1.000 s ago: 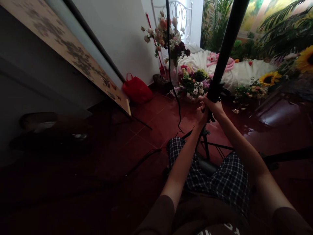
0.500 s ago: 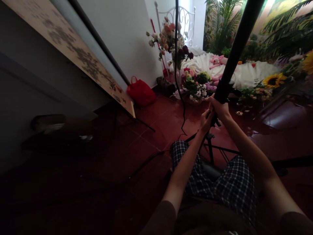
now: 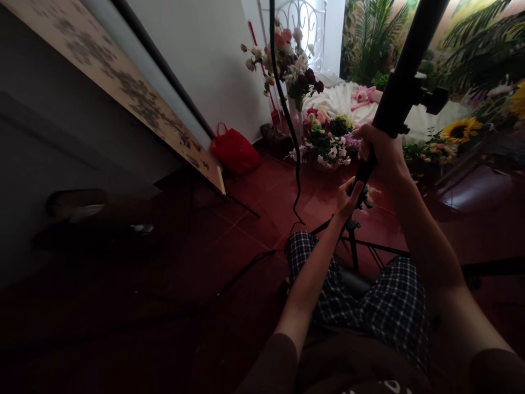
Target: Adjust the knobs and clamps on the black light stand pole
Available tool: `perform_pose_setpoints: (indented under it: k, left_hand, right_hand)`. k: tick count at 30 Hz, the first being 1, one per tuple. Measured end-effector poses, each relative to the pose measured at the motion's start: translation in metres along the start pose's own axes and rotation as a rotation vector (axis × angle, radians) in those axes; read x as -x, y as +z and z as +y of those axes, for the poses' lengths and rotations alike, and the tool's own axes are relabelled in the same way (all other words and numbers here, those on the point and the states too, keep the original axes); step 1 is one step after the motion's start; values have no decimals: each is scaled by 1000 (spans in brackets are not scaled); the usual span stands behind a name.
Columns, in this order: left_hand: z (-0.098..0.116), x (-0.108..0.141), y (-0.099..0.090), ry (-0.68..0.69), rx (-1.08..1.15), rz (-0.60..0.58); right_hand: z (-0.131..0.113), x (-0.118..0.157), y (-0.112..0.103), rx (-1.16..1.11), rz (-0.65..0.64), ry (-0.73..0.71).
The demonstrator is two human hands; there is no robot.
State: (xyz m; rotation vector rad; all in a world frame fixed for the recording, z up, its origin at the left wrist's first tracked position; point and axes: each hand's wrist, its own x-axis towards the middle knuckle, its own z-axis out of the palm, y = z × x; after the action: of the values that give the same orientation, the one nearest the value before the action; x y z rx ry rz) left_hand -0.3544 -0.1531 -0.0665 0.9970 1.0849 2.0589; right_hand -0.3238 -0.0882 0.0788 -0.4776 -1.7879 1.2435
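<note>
A black pole [image 3: 414, 49] with a clamp and a dark knob [image 3: 435, 100] slants from the top right down toward my knees. My right hand [image 3: 383, 150] is wrapped round it just below the clamp. Lower down, my left hand [image 3: 348, 200] grips the same pole just above a small fitting [image 3: 365, 200]. The thin black legs [image 3: 353, 249] of the stand spread between my knees. A black cable [image 3: 287, 109] hangs to the left of the pole and reaches the floor.
A red bag [image 3: 234, 151] rests by the wall. A long patterned panel [image 3: 139, 96] leans at the left. Flowers [image 3: 330, 137] and a bed with a white cover [image 3: 342, 97] stand ahead, with a sunflower [image 3: 461, 130] at the right. Dark cables cross the red floor [image 3: 250, 241].
My right hand has moved up and away from my left hand, and the pole's clamp and knob now show higher up. The hanging cable has shifted left.
</note>
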Motion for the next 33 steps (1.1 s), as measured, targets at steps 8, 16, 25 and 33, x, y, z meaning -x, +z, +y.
perform_pose_setpoints:
  k: [8, 16, 25, 33]
  left_hand:
    - [-3, -5, 6, -26, 20, 7]
    - [-7, -10, 5, 60, -72, 82]
    - [-7, -7, 6, 32, -100, 98]
    - [-16, -10, 4, 11, -85, 95]
  right_hand:
    - [-17, 14, -16, 95, -36, -6]
    - [32, 97, -34, 258, 94, -149]
    - [60, 148, -33, 415, 197, -56]
    - [74, 142, -29, -84, 161, 239]
